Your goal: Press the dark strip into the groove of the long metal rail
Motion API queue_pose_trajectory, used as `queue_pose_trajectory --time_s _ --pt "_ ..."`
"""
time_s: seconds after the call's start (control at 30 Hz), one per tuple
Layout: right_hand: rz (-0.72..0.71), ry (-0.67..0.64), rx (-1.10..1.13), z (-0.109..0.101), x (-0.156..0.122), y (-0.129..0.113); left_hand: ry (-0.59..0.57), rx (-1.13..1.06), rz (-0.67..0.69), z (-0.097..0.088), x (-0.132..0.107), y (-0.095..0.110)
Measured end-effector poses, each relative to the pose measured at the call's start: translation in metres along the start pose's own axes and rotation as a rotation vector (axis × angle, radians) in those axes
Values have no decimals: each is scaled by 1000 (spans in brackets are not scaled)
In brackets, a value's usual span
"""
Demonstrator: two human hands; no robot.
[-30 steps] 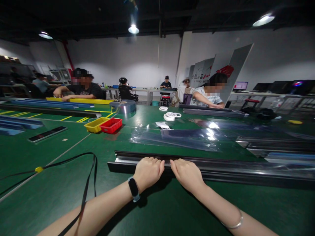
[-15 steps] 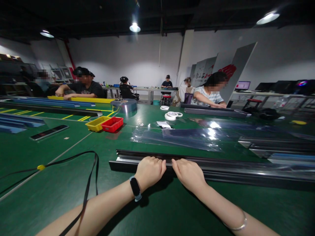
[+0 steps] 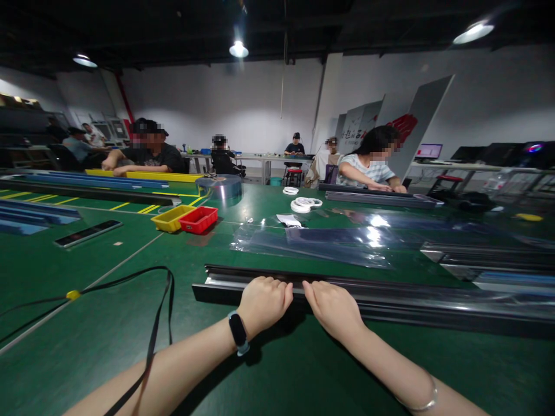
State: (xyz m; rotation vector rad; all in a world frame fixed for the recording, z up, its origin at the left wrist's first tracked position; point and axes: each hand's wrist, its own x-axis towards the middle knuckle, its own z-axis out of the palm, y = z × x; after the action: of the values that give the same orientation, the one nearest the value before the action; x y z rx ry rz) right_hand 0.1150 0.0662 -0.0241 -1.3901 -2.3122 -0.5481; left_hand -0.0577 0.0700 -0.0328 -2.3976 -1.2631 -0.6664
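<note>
A long black channel profile [image 3: 411, 297] lies across the green table in front of me, running out of view on the right. Near its left end, my left hand [image 3: 265, 303] is closed, with its fingers curled over the channel. My right hand [image 3: 333, 309] grips the same channel a short way to the right, also closed. The thumbs point toward each other with a small gap between them. Both hands hide the fingertips and whatever may be under them. A pale, shiny inner face shows at the channel's open left end.
Beyond the channel lie clear plastic strips [image 3: 321, 242] and white tape rolls [image 3: 306, 204]. Yellow [image 3: 171, 219] and red bins [image 3: 198, 221], a phone [image 3: 88, 233] and a black strap [image 3: 170, 294] are leftward. More profiles [image 3: 485, 257] lie right. Co-workers sit across the table.
My hands and the channel stay where they were. Across the table on the right, the co-worker's hands have shifted slightly to the right.
</note>
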Motion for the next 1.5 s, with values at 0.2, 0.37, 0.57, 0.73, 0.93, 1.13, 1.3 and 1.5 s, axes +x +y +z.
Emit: queue_pose_trajectory --time_s 0.2,0.37,0.57,0.73,0.93,1.13,1.3,1.5 --pt "-15 -12 3 2 0 1 21 -1 12 1 1 0" --pt "-5 -9 -8 1 1 0 14 3 4 1 1 0" --pt "-3 13 -43 0 3 -2 1 2 7 0 -1 0" --pt "9 -9 -55 1 4 -2 -9 5 2 0 -1 1" --pt "-10 18 -39 2 3 -1 -1 9 4 1 0 0" --pt "-33 39 -27 2 1 0 40 -10 9 0 0 0" --pt "-36 18 -25 3 3 0 47 -7 12 -1 0 0" --pt "6 18 2 1 2 0 32 -10 10 -2 0 1"
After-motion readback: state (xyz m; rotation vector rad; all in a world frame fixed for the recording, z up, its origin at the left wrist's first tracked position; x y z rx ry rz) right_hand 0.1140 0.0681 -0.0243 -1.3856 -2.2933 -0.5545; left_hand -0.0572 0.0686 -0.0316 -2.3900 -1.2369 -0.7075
